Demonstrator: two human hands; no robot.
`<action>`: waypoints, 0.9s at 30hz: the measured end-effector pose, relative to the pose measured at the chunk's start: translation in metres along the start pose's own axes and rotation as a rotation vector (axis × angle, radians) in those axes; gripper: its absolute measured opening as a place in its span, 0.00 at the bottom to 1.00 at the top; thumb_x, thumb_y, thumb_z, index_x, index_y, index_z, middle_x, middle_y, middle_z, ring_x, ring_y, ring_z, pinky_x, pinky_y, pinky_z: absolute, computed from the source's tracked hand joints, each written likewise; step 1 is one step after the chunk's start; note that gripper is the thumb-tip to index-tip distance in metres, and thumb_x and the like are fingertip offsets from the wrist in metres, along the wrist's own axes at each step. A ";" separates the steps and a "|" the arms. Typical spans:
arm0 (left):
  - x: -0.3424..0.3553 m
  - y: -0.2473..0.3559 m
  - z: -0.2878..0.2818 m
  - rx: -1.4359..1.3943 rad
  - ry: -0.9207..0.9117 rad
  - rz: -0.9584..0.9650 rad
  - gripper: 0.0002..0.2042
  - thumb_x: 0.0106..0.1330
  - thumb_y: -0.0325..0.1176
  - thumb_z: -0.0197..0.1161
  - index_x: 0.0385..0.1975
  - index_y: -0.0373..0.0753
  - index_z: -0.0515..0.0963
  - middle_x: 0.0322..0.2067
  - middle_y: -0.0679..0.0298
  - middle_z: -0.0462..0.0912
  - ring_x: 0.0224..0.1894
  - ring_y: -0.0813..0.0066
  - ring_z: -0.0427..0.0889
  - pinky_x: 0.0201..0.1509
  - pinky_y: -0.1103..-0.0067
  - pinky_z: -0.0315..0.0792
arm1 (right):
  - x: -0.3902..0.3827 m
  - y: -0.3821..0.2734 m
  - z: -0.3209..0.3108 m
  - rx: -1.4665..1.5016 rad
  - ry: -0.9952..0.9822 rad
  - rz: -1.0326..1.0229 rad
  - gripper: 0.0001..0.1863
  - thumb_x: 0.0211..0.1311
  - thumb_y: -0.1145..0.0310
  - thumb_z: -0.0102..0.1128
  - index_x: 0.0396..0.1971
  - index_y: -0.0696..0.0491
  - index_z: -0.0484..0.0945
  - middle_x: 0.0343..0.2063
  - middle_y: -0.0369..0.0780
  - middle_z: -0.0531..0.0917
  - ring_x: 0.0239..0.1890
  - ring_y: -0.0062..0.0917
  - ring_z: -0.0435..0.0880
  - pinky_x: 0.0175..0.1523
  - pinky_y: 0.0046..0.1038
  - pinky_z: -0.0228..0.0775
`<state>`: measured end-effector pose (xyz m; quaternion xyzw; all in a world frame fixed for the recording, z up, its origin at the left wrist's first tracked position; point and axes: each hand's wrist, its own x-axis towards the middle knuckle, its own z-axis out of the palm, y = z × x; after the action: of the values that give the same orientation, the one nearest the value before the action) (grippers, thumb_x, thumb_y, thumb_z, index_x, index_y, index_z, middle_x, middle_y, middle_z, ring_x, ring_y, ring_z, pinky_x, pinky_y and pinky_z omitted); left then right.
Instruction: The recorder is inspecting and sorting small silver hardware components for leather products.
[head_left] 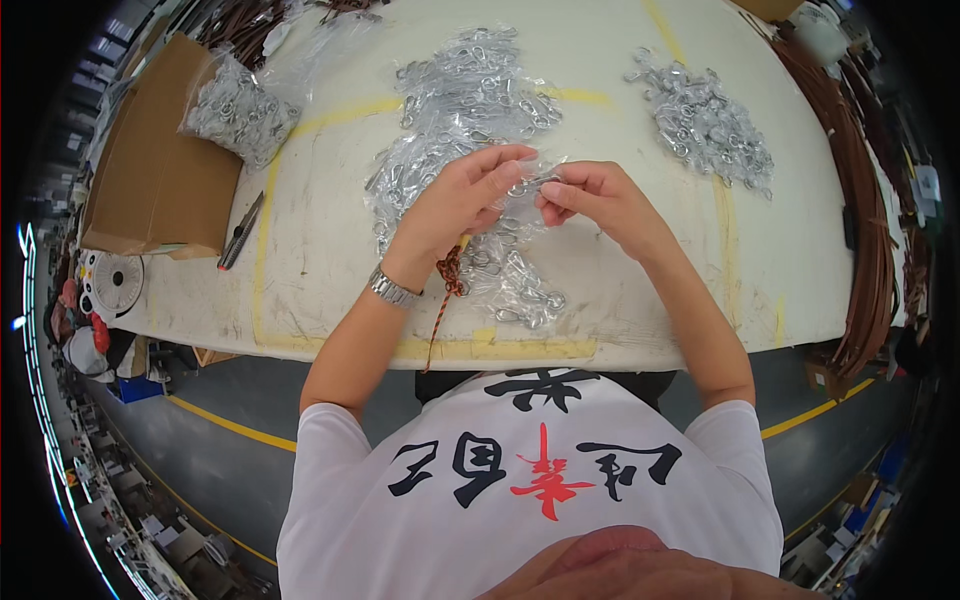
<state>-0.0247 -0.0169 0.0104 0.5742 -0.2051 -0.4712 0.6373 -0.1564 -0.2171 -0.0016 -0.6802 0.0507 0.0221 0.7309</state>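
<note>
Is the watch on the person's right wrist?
No, the metal wristwatch sits on the wrist of the left hand; the wrist of the right hand is bare.

You have one view only: a head-worn fisheye, the left of a side-by-side pair, looking steeply down over your chest onto the table [300, 250]. It faces forward and down, so the table's near edge curves across the middle of the picture and its far edge runs out past the top rim. Your forearms enter from below, and your left hand [465, 195] and right hand [600, 200] meet close under the lens, near the picture's centre. Straight edges bow toward the rim; the floor shows below the near edge and at both sides. No second view is available, so no overlap can be noted.
</note>
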 end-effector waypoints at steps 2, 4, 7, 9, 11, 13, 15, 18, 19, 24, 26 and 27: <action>0.003 -0.006 0.000 -0.036 0.005 -0.027 0.12 0.77 0.37 0.65 0.49 0.35 0.83 0.28 0.75 0.79 0.21 0.93 0.63 0.22 0.88 0.54 | -0.004 -0.001 -0.004 0.011 -0.018 0.041 0.15 0.77 0.61 0.61 0.38 0.58 0.86 0.29 0.35 0.86 0.34 0.18 0.84 0.46 0.23 0.77; 0.007 -0.014 -0.003 -0.071 0.008 -0.055 0.11 0.76 0.37 0.66 0.46 0.35 0.83 0.29 0.74 0.80 0.21 0.94 0.64 0.21 0.88 0.52 | -0.003 0.002 -0.007 0.023 -0.034 0.080 0.14 0.77 0.62 0.61 0.38 0.58 0.86 0.29 0.35 0.86 0.34 0.18 0.84 0.46 0.23 0.77; 0.009 -0.018 0.005 -0.005 0.106 0.015 0.08 0.74 0.34 0.68 0.41 0.34 0.83 0.27 0.75 0.80 0.22 0.93 0.67 0.21 0.87 0.55 | -0.002 0.010 -0.007 0.026 -0.072 0.077 0.14 0.77 0.62 0.61 0.38 0.58 0.86 0.29 0.35 0.86 0.33 0.18 0.85 0.44 0.22 0.77; 0.007 -0.019 0.015 0.278 0.278 0.212 0.07 0.72 0.32 0.69 0.37 0.35 0.82 0.24 0.75 0.79 0.21 0.91 0.68 0.21 0.86 0.56 | -0.002 0.013 -0.002 0.133 0.027 0.117 0.14 0.77 0.62 0.61 0.37 0.57 0.86 0.28 0.35 0.86 0.32 0.17 0.85 0.41 0.22 0.78; 0.008 -0.020 0.015 0.328 0.270 0.239 0.07 0.72 0.32 0.69 0.36 0.36 0.82 0.23 0.75 0.79 0.21 0.91 0.68 0.21 0.86 0.57 | 0.000 0.016 -0.002 0.162 0.098 0.100 0.13 0.77 0.62 0.61 0.37 0.57 0.87 0.28 0.35 0.86 0.32 0.17 0.85 0.40 0.22 0.78; 0.005 -0.018 0.015 0.374 0.272 0.268 0.07 0.73 0.33 0.69 0.36 0.36 0.82 0.23 0.74 0.79 0.21 0.90 0.69 0.21 0.86 0.57 | 0.000 0.017 0.001 0.187 0.159 0.087 0.13 0.77 0.63 0.62 0.38 0.57 0.87 0.28 0.35 0.86 0.31 0.18 0.84 0.40 0.22 0.78; 0.002 -0.013 0.015 0.305 0.278 0.152 0.07 0.74 0.34 0.68 0.37 0.37 0.81 0.23 0.73 0.79 0.19 0.91 0.66 0.21 0.87 0.57 | -0.001 0.016 0.002 0.139 0.222 0.023 0.14 0.76 0.63 0.62 0.39 0.59 0.88 0.26 0.34 0.87 0.29 0.16 0.84 0.38 0.21 0.80; 0.007 -0.010 0.010 0.097 0.141 -0.011 0.07 0.75 0.33 0.65 0.45 0.36 0.82 0.25 0.71 0.81 0.17 0.92 0.63 0.19 0.88 0.53 | 0.000 0.015 0.001 0.070 0.244 -0.033 0.14 0.76 0.64 0.63 0.41 0.60 0.89 0.26 0.34 0.86 0.27 0.16 0.83 0.37 0.21 0.79; 0.006 -0.012 0.009 0.095 0.145 -0.009 0.07 0.75 0.33 0.65 0.45 0.36 0.82 0.25 0.71 0.81 0.17 0.92 0.63 0.19 0.88 0.53 | 0.000 0.016 0.001 0.068 0.240 -0.033 0.14 0.76 0.64 0.63 0.41 0.60 0.89 0.26 0.34 0.86 0.27 0.16 0.83 0.37 0.21 0.79; 0.005 -0.020 0.010 0.155 0.016 0.046 0.10 0.77 0.35 0.63 0.48 0.34 0.82 0.34 0.61 0.89 0.16 0.92 0.61 0.18 0.89 0.53 | -0.002 0.020 0.000 -0.085 0.318 -0.099 0.12 0.74 0.65 0.63 0.37 0.58 0.90 0.23 0.33 0.85 0.24 0.14 0.79 0.31 0.20 0.72; 0.004 -0.022 0.013 0.099 -0.006 0.019 0.11 0.76 0.35 0.64 0.47 0.34 0.82 0.33 0.61 0.89 0.16 0.92 0.61 0.19 0.88 0.53 | -0.005 0.015 0.001 -0.194 0.385 -0.114 0.12 0.73 0.66 0.63 0.36 0.58 0.89 0.22 0.33 0.84 0.24 0.13 0.78 0.30 0.19 0.70; 0.004 -0.023 0.014 0.043 -0.024 -0.007 0.11 0.76 0.36 0.65 0.47 0.33 0.83 0.33 0.61 0.89 0.17 0.92 0.61 0.19 0.88 0.53 | -0.007 0.011 0.003 -0.301 0.447 -0.129 0.11 0.72 0.67 0.63 0.35 0.58 0.89 0.21 0.33 0.83 0.24 0.12 0.77 0.29 0.19 0.68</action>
<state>-0.0425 -0.0250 -0.0080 0.5827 -0.2206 -0.4758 0.6208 -0.1642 -0.2133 -0.0120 -0.7711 0.1633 -0.1679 0.5920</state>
